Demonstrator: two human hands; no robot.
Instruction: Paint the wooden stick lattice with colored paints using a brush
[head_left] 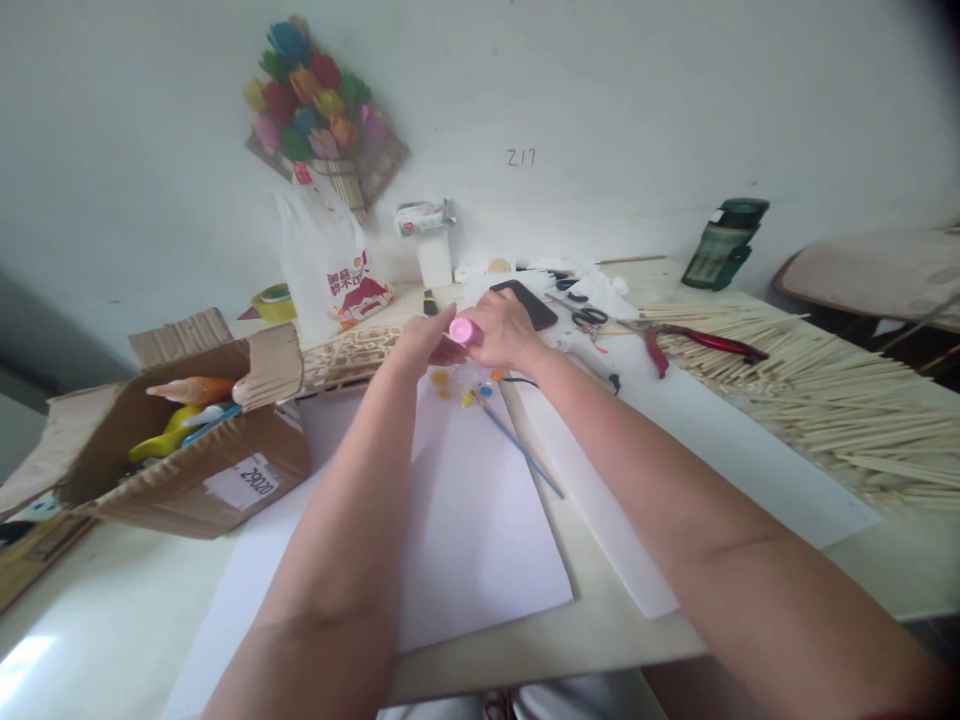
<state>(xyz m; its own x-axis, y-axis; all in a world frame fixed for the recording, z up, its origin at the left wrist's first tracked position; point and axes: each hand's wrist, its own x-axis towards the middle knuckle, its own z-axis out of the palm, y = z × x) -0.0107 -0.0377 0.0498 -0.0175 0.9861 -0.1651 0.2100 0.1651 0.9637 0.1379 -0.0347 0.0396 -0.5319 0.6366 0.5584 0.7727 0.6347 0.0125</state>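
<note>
Both hands meet beyond the white paper sheet (pixel 480 530). My right hand (pixel 504 330) is closed round a small bottle with a pink end (pixel 463 331), which points toward me. Just left of it is my left hand (pixel 429 345), its thumb raised and its fingers apart beside the bottle; whether it touches the bottle is unclear. Below the hands sits a clear palette (pixel 466 383) with yellow, orange and blue paint spots. A thin blue paintbrush (pixel 525 450) lies with one end by the palette and crosses the paper's right edge.
An open cardboard box (pixel 202 490) with paint bottles stands at the left, near a white plastic bag (pixel 322 270). Beyond my right arm lie a black phone (pixel 525 303), scissors (pixel 585 314), red-handled pliers (pixel 705 340) and many wooden sticks (pixel 862 410). A green bottle (pixel 725 243) stands behind.
</note>
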